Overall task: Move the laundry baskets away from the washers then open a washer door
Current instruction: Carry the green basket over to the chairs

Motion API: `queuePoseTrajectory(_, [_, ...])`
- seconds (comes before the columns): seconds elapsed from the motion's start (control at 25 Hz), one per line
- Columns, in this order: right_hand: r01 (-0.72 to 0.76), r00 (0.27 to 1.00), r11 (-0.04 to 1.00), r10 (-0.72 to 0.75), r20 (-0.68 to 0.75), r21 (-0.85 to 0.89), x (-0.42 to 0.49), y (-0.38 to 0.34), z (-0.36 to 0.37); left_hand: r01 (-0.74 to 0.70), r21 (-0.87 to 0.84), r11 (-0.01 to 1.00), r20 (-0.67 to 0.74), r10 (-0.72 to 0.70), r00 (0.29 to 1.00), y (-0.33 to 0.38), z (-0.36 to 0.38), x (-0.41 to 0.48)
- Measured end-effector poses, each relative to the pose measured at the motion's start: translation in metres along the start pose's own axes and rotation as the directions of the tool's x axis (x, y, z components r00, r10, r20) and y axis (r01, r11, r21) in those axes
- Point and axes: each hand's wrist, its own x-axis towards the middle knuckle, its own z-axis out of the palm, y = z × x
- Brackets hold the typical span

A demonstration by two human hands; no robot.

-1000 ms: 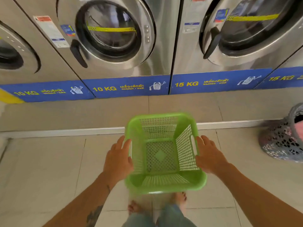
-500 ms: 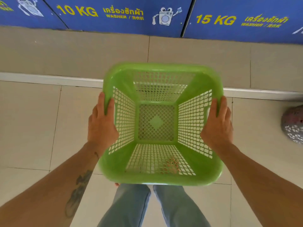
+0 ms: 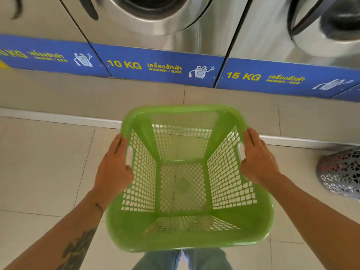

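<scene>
An empty green plastic laundry basket (image 3: 136, 228) is held up in front of me over the tiled floor. My left hand (image 3: 114, 169) grips its left rim at the handle slot, and my right hand (image 3: 257, 160) grips the right rim the same way. A grey lattice basket (image 3: 340, 172) with pink laundry inside stands on the floor at the right edge. Steel front-loading washers fill the top: the 10 KG washer's round door (image 3: 155, 14) is shut, and the 15 KG washer's door (image 3: 321, 34) at the top right looks shut too.
A blue label strip (image 3: 163, 65) runs along the washers' base. Below it a raised tiled step with a white edge (image 3: 58, 118) crosses the floor just beyond the green basket. My legs in jeans (image 3: 183, 260) are under the basket.
The green basket has come up off the floor and closer to me, still held by both hands. The view dropped to the floor, then rose so the washer doors show again.
</scene>
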Motion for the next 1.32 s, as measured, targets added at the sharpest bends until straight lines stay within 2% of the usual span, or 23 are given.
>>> queuePoseTrajectory(0.32, [0.254, 0.967, 0.965, -0.253, 0.022, -0.067, -0.047, -0.116, -0.133, 0.192, -0.032, 0.981, -0.21, -0.195, 0.958, -0.02, -0.16, -0.113])
queuePoseTrajectory(0.44, [0.417, 0.909, 0.905, -0.416, 0.03, -0.088, -0.058, -0.154, -0.174, 0.297, -0.068, 0.952, -0.33, -0.303, 0.894, -0.018, -0.198, -0.177])
queuePoseTrajectory(0.52, [0.539, 0.842, 0.835, -0.538, 0.037, -0.115, -0.067, -0.181, -0.198, 0.383, -0.098, 0.918, -0.372, -0.391, 0.842, -0.018, -0.212, -0.226])
queuePoseTrajectory(0.6, [0.667, 0.741, 0.729, -0.67, 0.04, -0.155, -0.084, -0.215, -0.216, 0.483, -0.156, 0.862, -0.444, -0.498, 0.745, -0.017, -0.223, -0.281])
queuePoseTrajectory(0.68, [0.72, 0.688, 0.674, -0.725, 0.04, -0.164, -0.097, -0.244, -0.224, 0.521, -0.178, 0.835, -0.477, -0.536, 0.696, -0.016, -0.227, -0.319])
queuePoseTrajectory(0.88, [0.901, 0.407, 0.383, -0.909, 0.092, -0.203, -0.183, -0.335, -0.217, 0.679, -0.302, 0.669, -0.552, -0.703, 0.448, -0.023, -0.233, -0.469])
queuePoseTrajectory(1.0, [0.957, 0.245, 0.22, -0.962, 0.121, -0.191, -0.26, -0.386, -0.197, 0.762, -0.368, 0.534, -0.569, -0.777, 0.27, -0.033, -0.227, -0.57])
queuePoseTrajectory(1.16, [0.986, 0.083, 0.06, -0.986, 0.147, -0.154, -0.39, -0.441, -0.165, 0.814, -0.407, 0.415, -0.584, -0.803, 0.117, -0.043, -0.209, -0.715])
queuePoseTrajectory(1.32, [0.995, -0.033, -0.047, -0.986, 0.164, -0.084, -0.522, -0.48, -0.122, 0.832, -0.466, 0.3, -0.587, -0.809, -0.037, -0.049, -0.197, -0.855])
